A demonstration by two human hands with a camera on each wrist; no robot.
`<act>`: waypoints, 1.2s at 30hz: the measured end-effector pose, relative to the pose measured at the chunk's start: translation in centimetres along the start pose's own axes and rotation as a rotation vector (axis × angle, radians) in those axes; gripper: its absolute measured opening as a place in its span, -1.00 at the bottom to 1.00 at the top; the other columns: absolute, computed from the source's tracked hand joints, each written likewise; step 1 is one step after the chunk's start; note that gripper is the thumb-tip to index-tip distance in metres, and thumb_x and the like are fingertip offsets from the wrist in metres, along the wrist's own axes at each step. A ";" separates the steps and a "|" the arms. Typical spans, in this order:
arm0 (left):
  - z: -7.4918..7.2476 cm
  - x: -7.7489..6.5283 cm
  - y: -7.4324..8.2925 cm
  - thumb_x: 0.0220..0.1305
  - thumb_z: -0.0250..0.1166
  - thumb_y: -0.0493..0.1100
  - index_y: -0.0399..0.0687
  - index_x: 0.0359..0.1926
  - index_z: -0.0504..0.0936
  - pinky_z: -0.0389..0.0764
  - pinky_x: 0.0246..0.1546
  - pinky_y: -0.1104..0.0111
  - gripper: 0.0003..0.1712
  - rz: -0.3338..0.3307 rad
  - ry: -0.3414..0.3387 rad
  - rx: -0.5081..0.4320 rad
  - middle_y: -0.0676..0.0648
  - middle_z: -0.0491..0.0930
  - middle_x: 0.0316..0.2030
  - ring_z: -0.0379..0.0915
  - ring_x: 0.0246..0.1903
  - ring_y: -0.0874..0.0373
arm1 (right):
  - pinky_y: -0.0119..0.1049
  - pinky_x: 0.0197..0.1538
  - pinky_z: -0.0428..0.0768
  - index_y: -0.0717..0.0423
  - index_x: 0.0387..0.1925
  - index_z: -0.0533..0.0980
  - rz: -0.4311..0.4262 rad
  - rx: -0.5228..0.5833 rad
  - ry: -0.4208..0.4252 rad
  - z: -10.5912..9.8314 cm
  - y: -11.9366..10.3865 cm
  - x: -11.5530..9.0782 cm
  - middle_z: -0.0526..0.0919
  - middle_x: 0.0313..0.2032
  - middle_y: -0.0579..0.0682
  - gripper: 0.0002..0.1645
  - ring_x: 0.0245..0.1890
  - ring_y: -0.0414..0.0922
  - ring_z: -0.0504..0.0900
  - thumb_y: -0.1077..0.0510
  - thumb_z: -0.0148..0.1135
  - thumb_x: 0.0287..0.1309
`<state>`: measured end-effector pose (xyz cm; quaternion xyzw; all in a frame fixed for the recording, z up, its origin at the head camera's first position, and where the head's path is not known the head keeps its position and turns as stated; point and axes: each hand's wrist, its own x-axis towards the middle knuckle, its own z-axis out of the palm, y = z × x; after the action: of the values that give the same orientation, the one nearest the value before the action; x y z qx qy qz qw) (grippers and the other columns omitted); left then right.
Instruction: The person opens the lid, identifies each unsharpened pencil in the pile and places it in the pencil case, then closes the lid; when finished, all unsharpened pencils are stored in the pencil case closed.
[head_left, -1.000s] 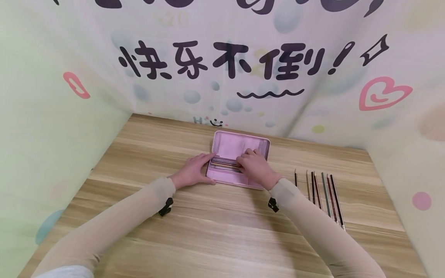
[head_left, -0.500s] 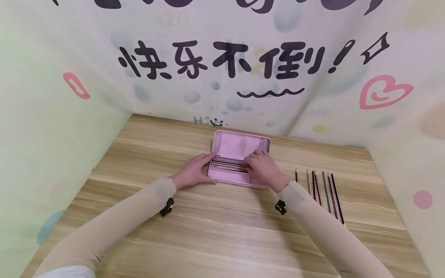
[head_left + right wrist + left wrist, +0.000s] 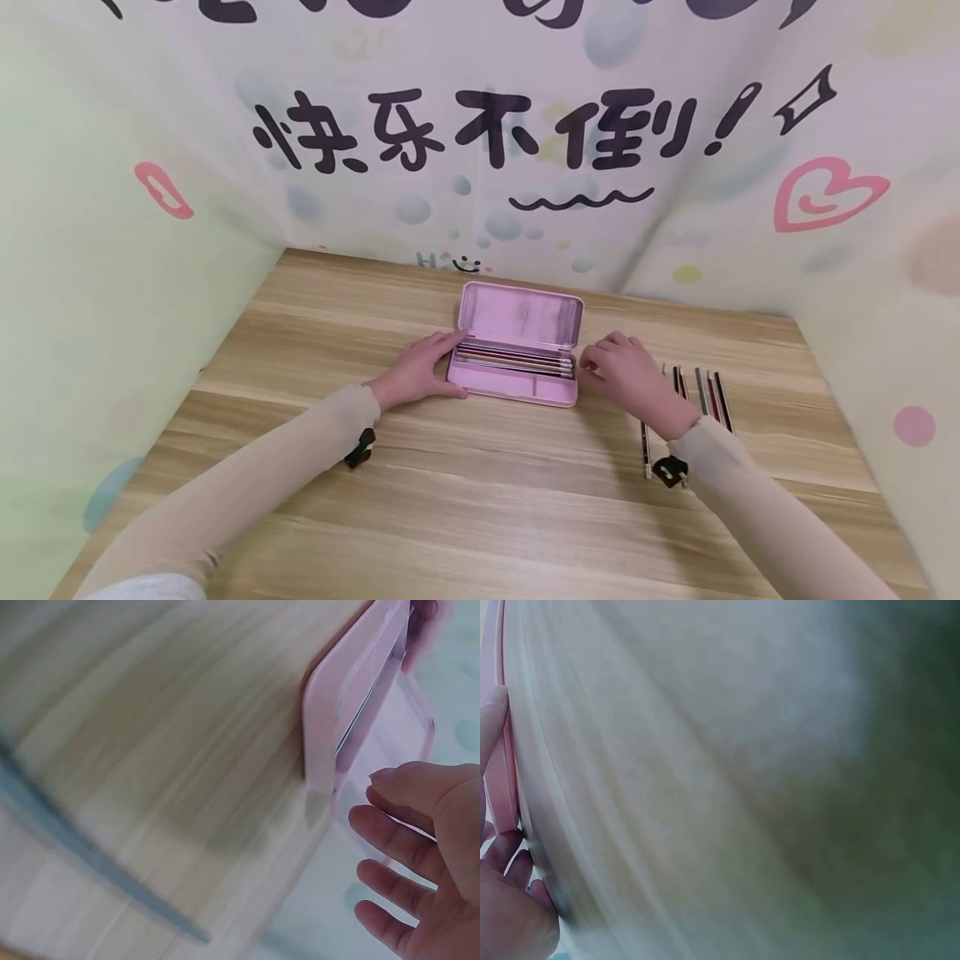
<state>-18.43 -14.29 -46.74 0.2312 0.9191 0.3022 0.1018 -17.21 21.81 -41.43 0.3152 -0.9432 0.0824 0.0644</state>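
Note:
A pink pencil case (image 3: 495, 382) lies opened on the wooden table, its lid (image 3: 517, 317) tipped back toward the wall. Several pencils (image 3: 513, 360) lie side by side in its rear compartment. My left hand (image 3: 415, 367) holds the case at its left end, thumb along the front side and fingers at the back corner; the left wrist view shows the thumb (image 3: 491, 724) on the pink wall. Just off the right end of the case is my right hand (image 3: 633, 379). Its fingers (image 3: 390, 832) are loosely bent with nothing between them in the right wrist view.
On the table (image 3: 480, 500) to the right, several loose pencils (image 3: 701, 392) lie roughly parallel, partly covered by my right hand and forearm. One of them (image 3: 646, 450) shows below the right wrist. A printed cloth (image 3: 375, 208) hangs right behind the table's back edge.
My right hand has moved from inside the case out to the right, uncovering the ends of the pencils there. My left hand has stayed at the left end of the case.

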 end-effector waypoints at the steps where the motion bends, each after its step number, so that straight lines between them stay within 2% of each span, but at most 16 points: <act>1: 0.0 0.0 0.0 0.09 0.61 0.16 -0.07 0.65 0.10 0.12 0.49 -0.17 0.26 0.000 0.000 0.002 -0.28 0.33 0.47 0.23 0.46 -0.25 | 0.06 -0.05 0.56 0.11 -0.30 0.68 0.010 0.006 -0.007 -0.2 0.3 -0.5 0.76 -0.30 -0.01 -0.92 -0.16 0.07 0.58 0.24 0.48 0.19; 8: -0.1 -0.1 0.2 0.09 0.61 0.15 -0.08 0.65 0.11 0.11 0.50 -0.19 0.26 -0.008 -0.006 0.009 -0.29 0.32 0.48 0.22 0.47 -0.26 | 0.20 0.04 0.53 0.12 -0.22 0.68 0.104 0.031 -0.046 -1.2 1.9 -3.6 0.76 -0.28 -0.01 -0.90 -0.10 0.11 0.58 0.25 0.45 0.23; 14: 0.0 -0.1 0.3 0.09 0.61 0.17 -0.08 0.64 0.11 0.12 0.49 -0.21 0.26 -0.001 -0.005 0.013 -0.30 0.33 0.47 0.22 0.46 -0.27 | 0.19 -0.07 0.55 0.12 -0.21 0.68 0.160 0.021 -0.030 -1.0 3.5 -6.4 0.75 -0.35 -0.09 -0.89 -0.13 0.13 0.60 0.25 0.44 0.22; 19: -0.1 0.0 0.2 0.08 0.61 0.17 -0.08 0.64 0.12 0.12 0.49 -0.20 0.26 0.002 -0.001 0.004 -0.29 0.33 0.47 0.23 0.46 -0.27 | 0.16 -0.10 0.55 0.18 -0.20 0.67 0.205 0.042 0.007 -0.7 4.5 -8.4 0.73 -0.40 -0.07 -0.85 -0.23 0.12 0.61 0.26 0.45 0.18; 23: 0.0 0.0 0.1 0.08 0.61 0.17 -0.07 0.64 0.12 0.12 0.48 -0.20 0.26 0.003 0.002 0.010 -0.29 0.33 0.47 0.23 0.46 -0.26 | 0.05 -0.19 0.50 0.26 -0.21 0.66 0.214 0.037 0.021 -0.5 5.0 -9.8 0.70 -0.46 -0.07 -0.83 -0.38 -0.01 0.55 0.31 0.45 0.15; 28: -0.1 0.0 0.2 0.08 0.62 0.16 -0.08 0.64 0.12 0.13 0.48 -0.21 0.26 0.005 0.001 0.015 -0.29 0.34 0.46 0.23 0.46 -0.27 | 0.01 -0.20 0.51 0.33 -0.22 0.65 0.219 0.006 0.057 -0.1 5.5 -11.0 0.69 -0.50 -0.03 -0.81 -0.48 -0.07 0.60 0.35 0.47 0.11; 31: -0.2 0.0 0.2 0.08 0.62 0.15 -0.09 0.64 0.11 0.12 0.48 -0.21 0.26 0.001 -0.001 0.014 -0.30 0.34 0.46 0.23 0.46 -0.27 | 0.07 -0.17 0.56 0.36 -0.22 0.64 0.229 -0.001 0.078 0.1 5.7 -11.5 0.72 -0.48 0.05 -0.78 -0.48 -0.02 0.66 0.36 0.48 0.09; 36: 0.0 -0.1 -0.1 0.09 0.60 0.18 -0.05 0.66 0.08 0.09 0.51 -0.19 0.27 -0.014 -0.013 0.014 -0.27 0.30 0.49 0.20 0.48 -0.25 | 0.14 -0.15 0.59 0.39 -0.21 0.63 0.241 0.016 0.101 0.6 5.7 -12.0 0.71 -0.49 0.09 -0.75 -0.52 -0.03 0.66 0.40 0.48 0.03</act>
<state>-18.39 -14.34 -46.79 0.2274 0.9221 0.2937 0.1085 -11.19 33.17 -44.79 0.1954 -0.9692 0.1129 0.0990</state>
